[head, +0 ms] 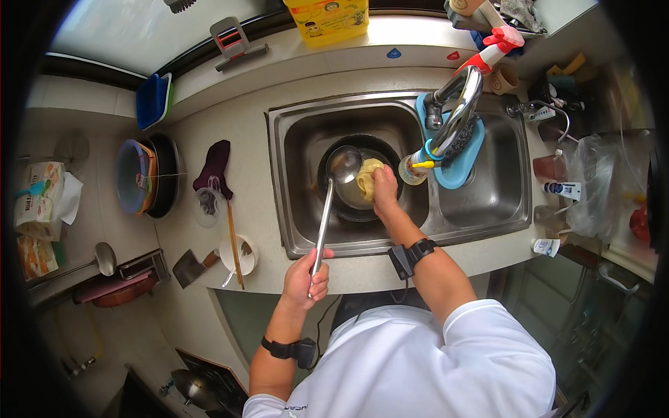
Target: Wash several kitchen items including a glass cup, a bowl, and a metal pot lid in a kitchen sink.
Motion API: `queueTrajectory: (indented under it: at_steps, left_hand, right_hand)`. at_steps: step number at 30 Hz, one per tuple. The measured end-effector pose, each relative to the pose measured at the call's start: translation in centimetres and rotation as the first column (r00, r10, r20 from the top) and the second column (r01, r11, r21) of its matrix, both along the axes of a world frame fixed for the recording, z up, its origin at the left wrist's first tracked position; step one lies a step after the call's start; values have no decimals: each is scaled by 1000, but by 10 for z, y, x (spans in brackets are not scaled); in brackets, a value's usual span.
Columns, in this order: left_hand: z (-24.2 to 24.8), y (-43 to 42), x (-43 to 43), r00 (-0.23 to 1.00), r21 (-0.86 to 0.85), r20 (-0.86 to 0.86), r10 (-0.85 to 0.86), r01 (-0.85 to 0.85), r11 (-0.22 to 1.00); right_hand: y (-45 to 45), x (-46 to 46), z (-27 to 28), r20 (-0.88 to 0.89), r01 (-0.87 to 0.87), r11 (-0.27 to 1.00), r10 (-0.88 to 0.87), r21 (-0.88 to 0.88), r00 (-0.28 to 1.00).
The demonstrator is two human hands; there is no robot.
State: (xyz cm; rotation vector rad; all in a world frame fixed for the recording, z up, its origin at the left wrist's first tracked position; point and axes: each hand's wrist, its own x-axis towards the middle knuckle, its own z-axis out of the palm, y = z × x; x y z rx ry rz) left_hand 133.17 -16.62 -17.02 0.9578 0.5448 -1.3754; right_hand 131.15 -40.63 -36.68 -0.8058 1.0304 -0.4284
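Note:
My left hand (307, 279) is closed around the handle of a metal ladle (345, 163), whose bowl is over a dark round pan (360, 213) in the left basin of a stainless steel sink (300, 209). A crumpled yellow cloth (370, 177) is gripped in my right hand (385, 188), beside the ladle's bowl and above the pan. Liquid seems to lie in the pan. Just right of that hand, the spray end of the chrome faucet (473, 91) points down.
A light-blue tray (452, 177) with a dark scrubber sits across the sink divider. Left on the counter are a white bowl (251, 256) with chopsticks, a cleaver (188, 269), a dark cloth (213, 167) and stacked basins (136, 177). A red-and-white spray bottle (491, 52) stands behind the faucet.

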Motion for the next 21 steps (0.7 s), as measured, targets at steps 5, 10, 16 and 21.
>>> queueTrajectory:
  at_steps: [5, 10, 16, 21]
  left_hand:
    - [0, -9, -3, 1000, 21, 1, -16, 16, 1000]
    - [7, -19, -1, 995, 85, 61, -76, 71, 994]
    - [3, -13, 0, 987, 100, 125, -105, 92, 991]
    - [-8, -10, -10, 963, 202, 196, -185, 145, 969]
  right_hand:
    - [6, 14, 73, -184, -251, 571, 174, -782, 967]
    - [2, 27, 71, -377, -465, 397, 282, -791, 882]
    - [-4, 28, 91, -699, -813, 170, 432, -558, 570]
    - [-2, 15, 64, -876, -889, -174, 328, -424, 354]
